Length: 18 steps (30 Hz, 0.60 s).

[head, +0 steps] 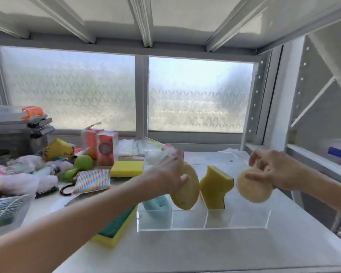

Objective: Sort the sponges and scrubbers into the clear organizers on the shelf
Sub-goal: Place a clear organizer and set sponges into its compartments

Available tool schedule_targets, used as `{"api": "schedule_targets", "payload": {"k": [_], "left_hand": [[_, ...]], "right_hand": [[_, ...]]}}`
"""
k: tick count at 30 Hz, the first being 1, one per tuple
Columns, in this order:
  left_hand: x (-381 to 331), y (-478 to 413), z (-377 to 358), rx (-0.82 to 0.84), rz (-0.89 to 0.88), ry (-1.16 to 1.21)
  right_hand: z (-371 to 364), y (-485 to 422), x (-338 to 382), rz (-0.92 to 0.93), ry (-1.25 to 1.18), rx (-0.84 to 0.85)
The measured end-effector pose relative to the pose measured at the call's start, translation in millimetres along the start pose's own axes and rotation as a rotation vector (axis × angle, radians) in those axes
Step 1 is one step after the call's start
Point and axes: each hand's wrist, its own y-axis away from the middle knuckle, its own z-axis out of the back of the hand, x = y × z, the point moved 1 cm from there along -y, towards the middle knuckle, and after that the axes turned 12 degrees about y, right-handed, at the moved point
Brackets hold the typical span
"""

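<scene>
A clear organizer (pixel 203 223) with several compartments stands on the white shelf. My left hand (pixel 165 174) grips an oval yellow sponge (pixel 187 194) standing in a middle compartment. To its right, a wavy yellow sponge with a dark scrub side (pixel 215 187) stands upright in its own compartment. A teal sponge (pixel 158 203) sits in the leftmost compartment. My right hand (pixel 272 170) holds a round tan sponge (pixel 252 188) above the organizer's right end.
A second clear organizer (pixel 215 159) sits behind the first. A yellow and green sponge (pixel 116 231) lies left of the organizer, another yellow sponge (pixel 126 168) farther back. A rainbow scrubber pad (pixel 93 181), bags, boxes and a green bottle crowd the left. Shelf posts stand right.
</scene>
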Motion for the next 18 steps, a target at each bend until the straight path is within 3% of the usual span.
{"api": "schedule_targets", "payload": {"k": [7,11,13,16,18], "left_hand": [[-0.7,2.4,-13.6,0.120,0.019,-0.252],[5.0,12.4,-0.6,-0.020,-0.184,-0.251],[20.9,13.8,28.1,-0.136,-0.205,-0.113],[72.7,8.8,88.6,-0.162,-0.042,-0.103],[116.4,8.9,117.7,0.030,0.132,-0.112]], "right_hand": [[-46.0,-9.2,7.3,0.026,0.165,0.132],[-29.0,-12.5,13.9,0.081,0.213,0.196],[-4.5,-22.7,24.1,0.103,0.198,0.082],[31.8,-45.1,65.3,0.201,0.084,-0.111],[37.9,-63.2,110.6,0.314,0.005,-0.117]]}}
